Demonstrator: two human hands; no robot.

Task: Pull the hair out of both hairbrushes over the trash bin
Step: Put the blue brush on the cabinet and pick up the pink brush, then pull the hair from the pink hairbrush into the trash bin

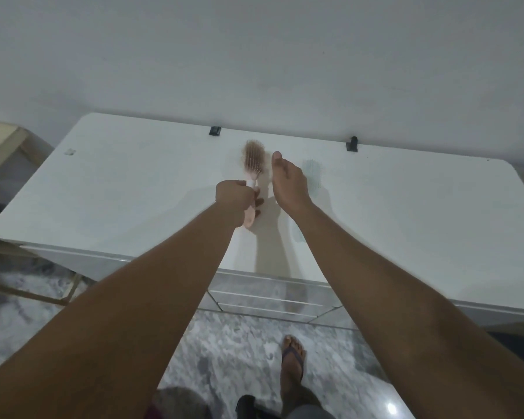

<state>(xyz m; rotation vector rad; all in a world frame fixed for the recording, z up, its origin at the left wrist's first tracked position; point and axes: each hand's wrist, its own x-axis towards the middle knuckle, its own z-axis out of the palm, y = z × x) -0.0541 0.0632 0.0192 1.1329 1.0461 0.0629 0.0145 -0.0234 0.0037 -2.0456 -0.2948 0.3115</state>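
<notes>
While left hand (236, 201) grips pink hairbrush (252, 173), right hand (288, 179) hovers beside it.

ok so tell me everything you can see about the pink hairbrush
The pink hairbrush looks like pale plastic, with a narrow oval head of light bristles matted with brownish hair. The left hand grips its handle; the rounded handle end sticks out below the fist. Its head points away toward the wall, over the white tabletop. The open right hand is beside it, not touching.
</notes>
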